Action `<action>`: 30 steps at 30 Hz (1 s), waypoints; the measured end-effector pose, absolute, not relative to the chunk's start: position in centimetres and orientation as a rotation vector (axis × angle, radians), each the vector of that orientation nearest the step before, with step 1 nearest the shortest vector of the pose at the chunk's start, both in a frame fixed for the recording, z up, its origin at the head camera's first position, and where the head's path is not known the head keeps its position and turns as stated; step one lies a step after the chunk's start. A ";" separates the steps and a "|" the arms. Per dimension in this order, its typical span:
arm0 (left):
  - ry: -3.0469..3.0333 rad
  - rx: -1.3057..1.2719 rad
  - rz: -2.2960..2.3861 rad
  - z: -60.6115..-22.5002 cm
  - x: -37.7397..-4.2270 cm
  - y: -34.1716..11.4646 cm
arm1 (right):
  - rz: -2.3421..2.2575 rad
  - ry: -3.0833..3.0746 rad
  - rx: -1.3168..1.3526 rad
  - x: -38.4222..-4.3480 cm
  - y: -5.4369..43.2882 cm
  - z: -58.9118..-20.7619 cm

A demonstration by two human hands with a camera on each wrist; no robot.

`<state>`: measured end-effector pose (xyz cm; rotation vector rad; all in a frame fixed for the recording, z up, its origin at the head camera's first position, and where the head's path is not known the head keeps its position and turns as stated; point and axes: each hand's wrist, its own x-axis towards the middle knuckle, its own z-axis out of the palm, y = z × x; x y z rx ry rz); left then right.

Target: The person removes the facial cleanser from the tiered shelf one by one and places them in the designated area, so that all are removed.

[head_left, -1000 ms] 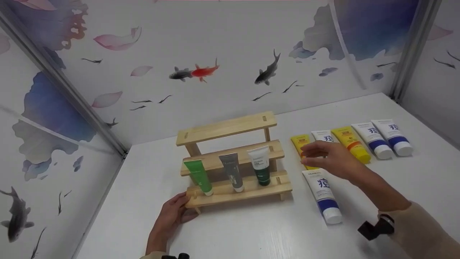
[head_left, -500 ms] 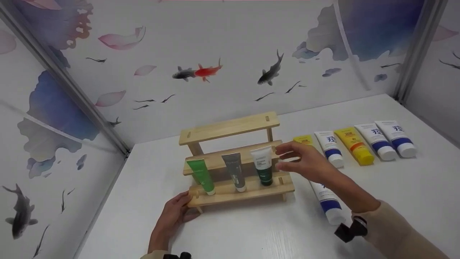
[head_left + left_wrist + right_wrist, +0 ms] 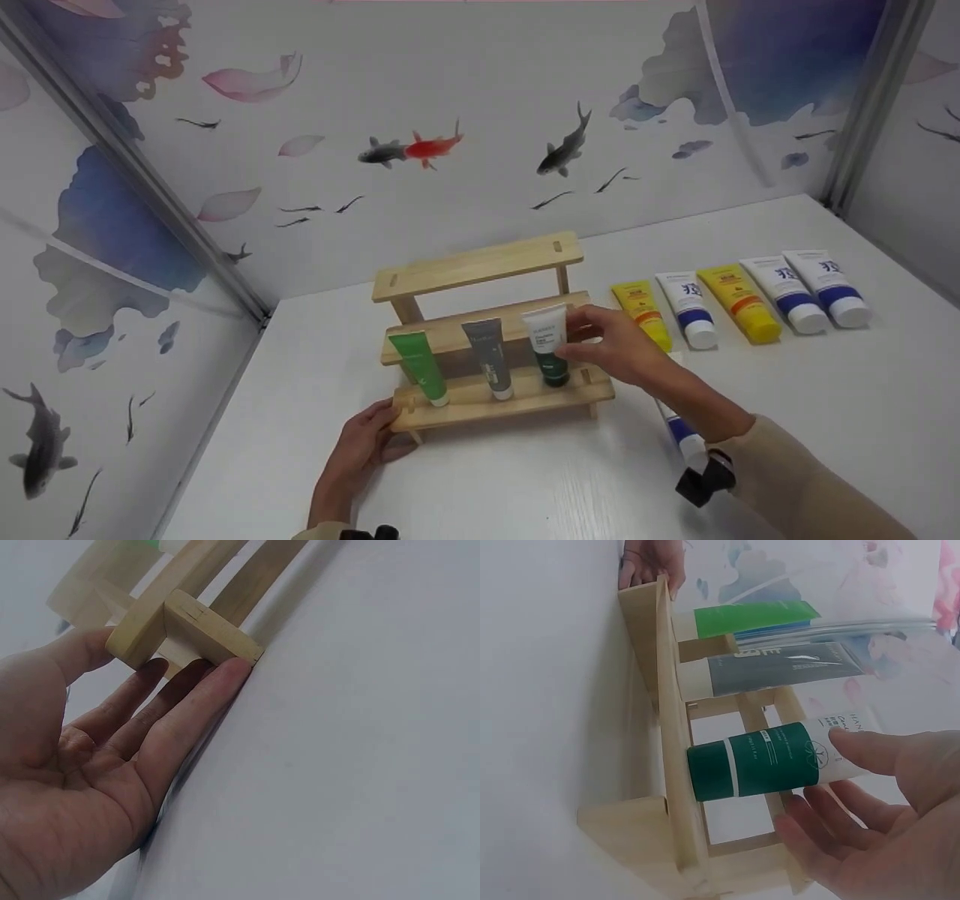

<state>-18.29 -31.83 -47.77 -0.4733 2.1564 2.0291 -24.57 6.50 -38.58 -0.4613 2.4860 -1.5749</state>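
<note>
White-green tube [image 3: 546, 336] inside right grip [image 3: 615, 346]

The blue character "痘" can be read on three white tubes with blue bands [image 3: 682, 309] and "HAN" on the white-and-green tube [image 3: 776, 757], smaller print being left blurred.

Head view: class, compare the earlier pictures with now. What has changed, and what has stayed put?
The right hand moved left, from over the row of lying tubes to the wooden rack, and now holds the white-and-green tube between thumb and fingers. The left hand still grips the rack's left end; all three tubes, including green and grey, still stand on the lowest step.
</note>
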 end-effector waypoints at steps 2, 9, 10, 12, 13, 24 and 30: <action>2.152 -0.466 2.030 -47.8 -18.2 -31.8 | -1.574 2.491 -0.456 -24.6 6.3 -38.7; 2.167 -0.483 2.020 -47.9 -18.2 -31.7 | -1.589 2.494 -0.452 -24.6 6.2 -39.2; 2.165 -0.483 2.022 -47.9 -18.2 -31.7 | -1.595 2.492 -0.453 -24.7 6.3 -39.2; 2.158 -0.472 2.033 -47.8 -18.2 -31.7 | -1.613 2.486 -0.451 -24.7 6.8 -39.3; 2.159 -0.465 2.038 -47.8 -18.2 -31.7 | -1.628 2.477 -0.445 -24.7 7.0 -39.3; 2.161 -0.460 2.065 -47.7 -18.0 -31.7 | -1.707 2.361 -0.404 -23.8 11.3 -39.1; 2.177 -0.475 2.056 -47.8 -18.1 -31.7 | -1.723 2.348 -0.383 -23.1 14.1 -39.1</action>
